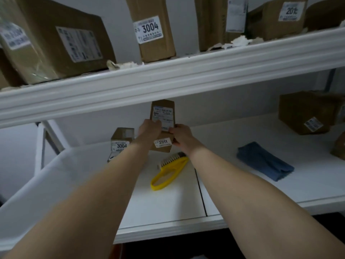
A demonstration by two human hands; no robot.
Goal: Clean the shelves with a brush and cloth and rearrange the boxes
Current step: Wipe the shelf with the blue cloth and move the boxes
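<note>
Label on the tall brown cardboard box (153, 30) reads 3004; the small brown cardboard box (122, 140), 3004; the upright brown cardboard carton (164, 116), 2011

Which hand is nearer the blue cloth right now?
Right. The right hand grips the 2011 box on the side facing the blue cloth; the left hand grips its far side.

The lower shelf (164, 206) is showing plain white. The brush (169, 173) is glowing bright yellow with pale cream bristles; the cloth (264, 161) on the right is looking dusty blue. The middle box (162, 105), left box (122, 133) and right box (298, 111) are showing cardboard brown, wearing white labels with black print.
</note>
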